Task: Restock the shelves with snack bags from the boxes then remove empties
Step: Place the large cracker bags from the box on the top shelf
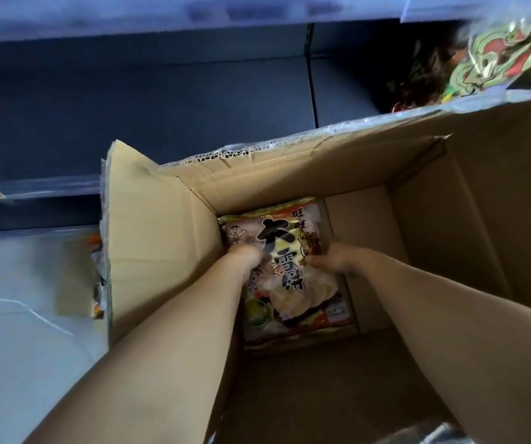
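Both arms reach deep into the cardboard box (168, 251), and the snack bag (290, 274) lies flat on its floor, pressed into the far left corner against the left wall. The left hand (246, 256) has its fingers curled closed onto the bag's left edge near the top; the right hand (331, 261) pinches the film on the opposite edge in the same way. Each grip looks to have only a fold of wrapper, not the body of the bag, though the fingertips are blurred and hidden under the knuckles, so how much film they hold is hard to tell

The chief risk, as I judge it, is the thin hold: slick printed film gathered at two edges may slide out as the bag is lifted, dropping it back to the box floor. Squeezing harder to prevent that could crush the brittle crackers inside or burst a seam. The box walls are tall and the left flap leans inward, so the bag could catch on the flap or the rim on the way up. The dark shelf (142, 100) beyond the far rim sits under an overhanging ledge, where a hurried lift might knock the bag against it. More bags (498, 56) already crowd the shelf's far right corner
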The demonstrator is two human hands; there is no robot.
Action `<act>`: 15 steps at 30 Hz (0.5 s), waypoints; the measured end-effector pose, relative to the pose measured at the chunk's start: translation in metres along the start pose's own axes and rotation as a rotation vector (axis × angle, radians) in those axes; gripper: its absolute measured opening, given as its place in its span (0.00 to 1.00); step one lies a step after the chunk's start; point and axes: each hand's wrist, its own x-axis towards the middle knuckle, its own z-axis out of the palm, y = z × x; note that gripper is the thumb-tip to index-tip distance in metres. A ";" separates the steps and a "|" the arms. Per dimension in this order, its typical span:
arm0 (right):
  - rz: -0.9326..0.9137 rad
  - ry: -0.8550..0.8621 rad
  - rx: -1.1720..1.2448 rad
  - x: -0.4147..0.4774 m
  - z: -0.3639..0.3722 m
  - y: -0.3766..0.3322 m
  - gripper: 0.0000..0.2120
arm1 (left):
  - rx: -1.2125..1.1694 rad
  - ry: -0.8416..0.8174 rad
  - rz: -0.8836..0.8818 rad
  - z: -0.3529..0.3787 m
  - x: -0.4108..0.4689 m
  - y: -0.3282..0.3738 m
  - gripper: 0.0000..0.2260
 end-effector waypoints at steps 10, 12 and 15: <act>0.131 -0.045 0.293 -0.011 -0.023 0.011 0.21 | -0.194 0.046 0.068 0.010 -0.010 0.004 0.36; 0.130 -0.016 0.259 -0.030 -0.032 0.008 0.20 | -0.190 0.045 0.108 0.011 -0.028 0.007 0.39; 0.124 0.014 0.269 -0.068 -0.045 0.004 0.17 | -0.155 0.041 0.148 0.009 -0.058 0.013 0.40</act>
